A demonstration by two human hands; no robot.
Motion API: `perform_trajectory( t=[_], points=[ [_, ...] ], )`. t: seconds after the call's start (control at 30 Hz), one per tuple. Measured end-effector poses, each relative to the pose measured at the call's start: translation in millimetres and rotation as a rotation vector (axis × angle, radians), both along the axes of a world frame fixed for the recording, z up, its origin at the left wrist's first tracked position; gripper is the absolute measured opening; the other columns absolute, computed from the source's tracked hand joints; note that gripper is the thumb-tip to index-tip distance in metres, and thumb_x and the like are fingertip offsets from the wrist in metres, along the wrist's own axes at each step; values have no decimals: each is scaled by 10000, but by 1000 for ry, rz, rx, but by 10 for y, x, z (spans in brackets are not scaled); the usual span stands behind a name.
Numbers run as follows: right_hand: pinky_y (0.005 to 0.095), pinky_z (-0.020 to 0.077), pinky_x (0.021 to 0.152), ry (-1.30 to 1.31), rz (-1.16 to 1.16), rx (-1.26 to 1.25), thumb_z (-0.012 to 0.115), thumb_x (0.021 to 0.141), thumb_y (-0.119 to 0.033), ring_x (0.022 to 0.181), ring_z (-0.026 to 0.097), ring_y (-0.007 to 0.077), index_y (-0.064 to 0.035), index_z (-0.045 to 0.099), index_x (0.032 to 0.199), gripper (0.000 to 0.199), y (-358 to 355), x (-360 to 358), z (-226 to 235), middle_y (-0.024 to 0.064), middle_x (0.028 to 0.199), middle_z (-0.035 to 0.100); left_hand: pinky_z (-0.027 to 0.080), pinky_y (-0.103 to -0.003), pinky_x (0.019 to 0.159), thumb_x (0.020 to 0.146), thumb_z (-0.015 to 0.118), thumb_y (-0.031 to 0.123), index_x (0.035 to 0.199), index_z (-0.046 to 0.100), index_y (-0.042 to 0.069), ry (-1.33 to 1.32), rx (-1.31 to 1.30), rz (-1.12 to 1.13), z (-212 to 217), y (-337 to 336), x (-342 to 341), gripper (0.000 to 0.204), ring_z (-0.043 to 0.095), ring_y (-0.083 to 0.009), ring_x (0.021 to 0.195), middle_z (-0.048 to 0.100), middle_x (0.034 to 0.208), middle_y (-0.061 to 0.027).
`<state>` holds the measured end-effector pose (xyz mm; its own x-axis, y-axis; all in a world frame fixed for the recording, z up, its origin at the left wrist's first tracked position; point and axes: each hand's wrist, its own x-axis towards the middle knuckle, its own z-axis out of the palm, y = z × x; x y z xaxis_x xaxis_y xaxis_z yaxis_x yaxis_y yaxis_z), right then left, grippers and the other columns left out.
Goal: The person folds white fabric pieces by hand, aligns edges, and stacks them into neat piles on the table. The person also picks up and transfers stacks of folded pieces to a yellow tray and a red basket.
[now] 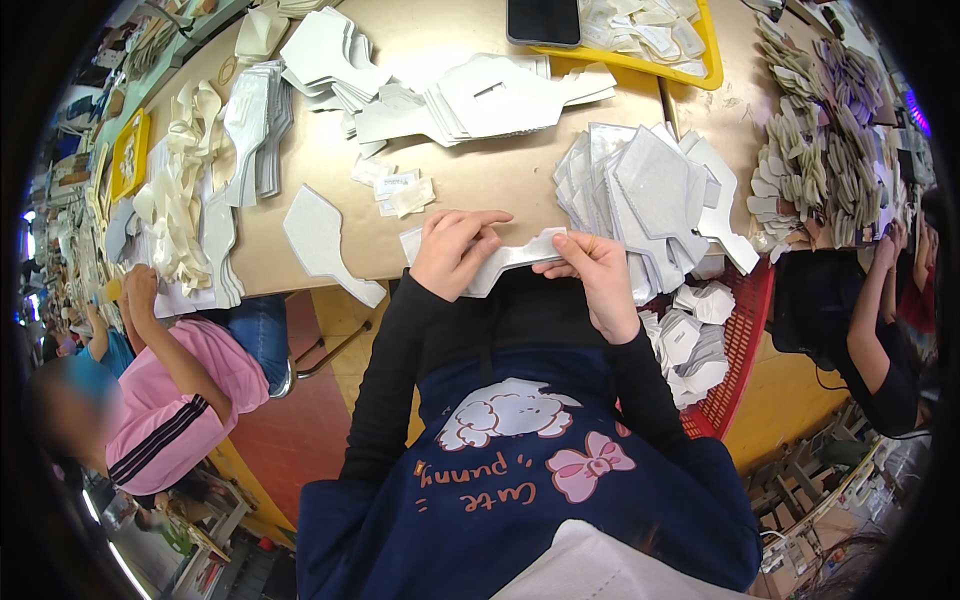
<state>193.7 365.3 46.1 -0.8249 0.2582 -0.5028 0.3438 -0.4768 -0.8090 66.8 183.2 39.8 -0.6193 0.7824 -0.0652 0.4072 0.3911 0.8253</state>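
wearer's hands (452, 254) (598, 280): 2 | phone (543, 22): 1 | yellow trays (713, 55) (117, 187): 2 | red basket (738, 365): 1

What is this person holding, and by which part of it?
A white cut-out piece: the right hand pinches its right end, while the left hand covers its left part.

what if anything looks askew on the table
A single white piece lies alone left of the left hand, its narrow tail poking past the near edge of the table. The stack beside the right hand is unevenly fanned.
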Motion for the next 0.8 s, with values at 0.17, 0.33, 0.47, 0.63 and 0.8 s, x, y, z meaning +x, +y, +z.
perform_trajectory(
  t=[0.17,0.33,0.47,0.63,0.8],
  points=[
    [221,536,696,-33,65,16,580,982,-183,765,700,145,71,677,1029,276,43,-24,21,117,862,714,303,-353,989,860,661,158,1190,638,150,82,69,-43,69,-38,-29,330,555,-160,926,658,843,55],
    [225,531,689,-6,105,167,581,983,-177,759,691,132,82,678,1022,279,74,-48,0,103,839,713,302,-363,1001,829,691,186,1156,656,153,239,68,-51,42,-50,-37,331,544,-158,887,648,782,95],
    [219,526,693,50,146,294,579,985,-173,771,689,127,77,676,1034,272,62,-70,20,81,832,709,246,-411,1064,826,702,169,1135,670,147,210,16,-58,78,-67,-46,312,544,-166,889,660,819,71],
    [222,523,699,112,87,186,579,985,-168,785,688,124,74,671,1056,269,100,-110,183,70,842,703,142,-452,1078,815,725,272,1010,721,165,231,-75,-145,254,-55,-11,223,501,-162,984,608,860,65],
    [242,517,709,95,204,188,550,992,-161,759,679,139,69,673,1019,262,226,-139,456,117,847,713,125,-475,1042,778,761,327,885,738,157,113,-38,-170,479,-12,-49,202,487,-156,1000,591,853,70]
  ],
)
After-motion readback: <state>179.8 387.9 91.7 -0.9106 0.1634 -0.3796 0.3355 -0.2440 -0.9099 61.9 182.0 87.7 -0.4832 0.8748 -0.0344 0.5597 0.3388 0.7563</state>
